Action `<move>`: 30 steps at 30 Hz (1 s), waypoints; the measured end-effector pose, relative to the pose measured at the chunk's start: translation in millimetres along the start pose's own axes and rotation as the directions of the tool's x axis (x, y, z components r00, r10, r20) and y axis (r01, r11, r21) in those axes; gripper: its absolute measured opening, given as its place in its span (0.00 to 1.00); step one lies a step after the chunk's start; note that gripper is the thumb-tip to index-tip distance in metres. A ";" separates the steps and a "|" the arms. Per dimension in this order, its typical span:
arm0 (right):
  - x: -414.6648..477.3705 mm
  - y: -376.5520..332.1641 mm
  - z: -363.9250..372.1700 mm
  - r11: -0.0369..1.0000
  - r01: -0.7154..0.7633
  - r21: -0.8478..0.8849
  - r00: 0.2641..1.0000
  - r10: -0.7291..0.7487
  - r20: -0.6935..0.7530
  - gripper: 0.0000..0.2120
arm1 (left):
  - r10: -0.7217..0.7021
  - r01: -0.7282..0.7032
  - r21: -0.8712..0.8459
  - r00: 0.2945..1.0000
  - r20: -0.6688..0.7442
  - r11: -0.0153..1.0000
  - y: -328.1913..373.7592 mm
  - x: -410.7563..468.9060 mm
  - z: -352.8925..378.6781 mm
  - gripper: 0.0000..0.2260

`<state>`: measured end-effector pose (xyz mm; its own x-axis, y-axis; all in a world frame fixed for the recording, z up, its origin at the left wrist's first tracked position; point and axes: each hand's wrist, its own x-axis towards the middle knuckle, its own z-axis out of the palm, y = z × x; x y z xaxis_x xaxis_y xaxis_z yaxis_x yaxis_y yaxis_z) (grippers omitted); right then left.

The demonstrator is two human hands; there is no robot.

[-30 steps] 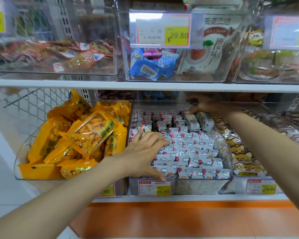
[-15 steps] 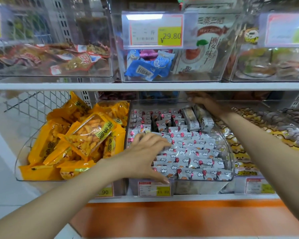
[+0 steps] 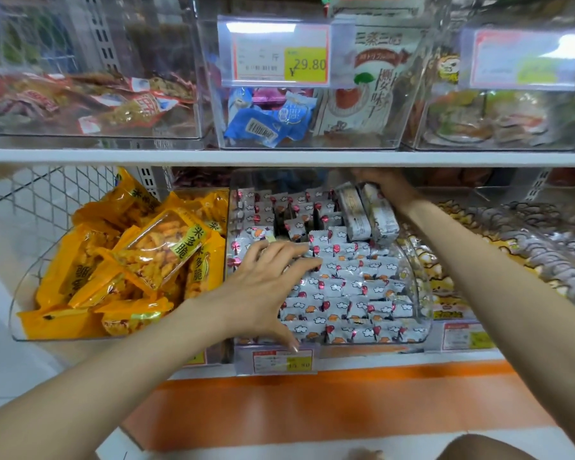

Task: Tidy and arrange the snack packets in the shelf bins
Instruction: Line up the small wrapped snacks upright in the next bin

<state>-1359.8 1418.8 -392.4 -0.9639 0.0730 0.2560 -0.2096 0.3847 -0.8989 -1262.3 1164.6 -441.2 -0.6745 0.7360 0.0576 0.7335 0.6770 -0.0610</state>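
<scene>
Left grip (image 3: 263,287): spread, fingers straight, palm down on the small white packets (image 3: 346,293) in the front half of the middle bin (image 3: 427,293); thumb tip down at the front wall, just above the price tag (image 3: 281,360). Pinching nothing. Front rows beside it: overlapped, face up, fairly even. Off to the left, a separate bin (image 3: 20,303) of yellow packets (image 3: 153,250), loosely heaped, untouched. Off to the right, cartoon-print packets (image 3: 445,277) in a third bin, likewise untouched. Farther back in the middle bin: white packets standing less regularly, dark gaps between some. Two longer pale packets (image 3: 356,212) leaning along the right side at the back, unlike the rest in size and print. Right grip (image 3: 384,185): at the far end of those two, tucked up under the edge of the upper shelf (image 3: 279,157), fingers bent over their tops; shadowed there, so cannot tell whether pinching one or merely touching. Beyond and above the shelf edge: clear bins, blue packets (image 3: 269,124), a label (image 3: 279,54) marked 29.80. Step in hand, by judgement: sorting the middle bin, steadying the laid rows at the front while dealing with the odd long packets at the back. Next move, probably: settling or drawing out the long packets without dragging neighbours along. Calls for steady downward pressure at the front, a firm hold on the packet ends, and a low path under the shelf edge. After that, closing the gaps in the back rows.
</scene>
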 end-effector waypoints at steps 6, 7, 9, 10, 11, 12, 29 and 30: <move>-11.0 -12.7 4.8 0.999 -0.008 0.032 1.000 0.008 -0.021 0.03 | -0.018 0.018 -0.015 1.000 0.014 1.000 4.6 -4.4 -1.8 0.53; -10.8 -14.2 3.9 0.999 -0.022 0.031 0.999 0.024 -0.046 0.02 | -0.015 0.015 -0.008 1.000 0.013 1.000 6.5 -5.6 -2.4 0.52; -11.1 -17.4 3.2 0.999 -0.024 0.034 0.997 0.027 -0.079 0.05 | -0.013 0.013 0.008 1.000 0.015 1.000 9.9 -7.1 -4.2 0.52; -11.9 -18.1 3.3 0.999 -0.019 0.048 0.996 0.024 -0.089 0.07 | -0.012 0.012 0.016 1.000 0.021 1.000 11.5 -8.1 -4.9 0.51; -12.6 -18.3 2.7 0.998 -0.024 0.056 0.995 0.029 -0.093 0.10 | -0.012 0.012 0.025 1.000 0.026 1.000 12.6 -9.1 -5.2 0.51; -13.8 -18.9 1.9 0.998 -0.029 0.059 0.996 0.033 -0.077 0.15 | -0.013 0.012 0.030 1.000 0.026 0.999 13.1 -9.8 -4.9 0.51; -42.4 7.7 3.3 0.795 -0.123 0.594 0.988 0.155 -0.003 0.16 | 0.011 -0.013 0.035 0.999 0.036 0.999 18.1 -9.4 -3.3 0.47; -42.6 6.5 3.1 0.804 -0.127 0.580 0.985 0.171 -0.022 0.16 | 0.016 -0.017 0.037 0.999 0.032 0.999 18.2 -9.6 -2.9 0.46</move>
<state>-1320.6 1415.4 -410.2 -0.9818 0.1576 0.1058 -0.1412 -0.2340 -0.9619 -1242.3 1169.9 -439.9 -0.6652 0.7462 0.0251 0.7411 0.6640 -0.0992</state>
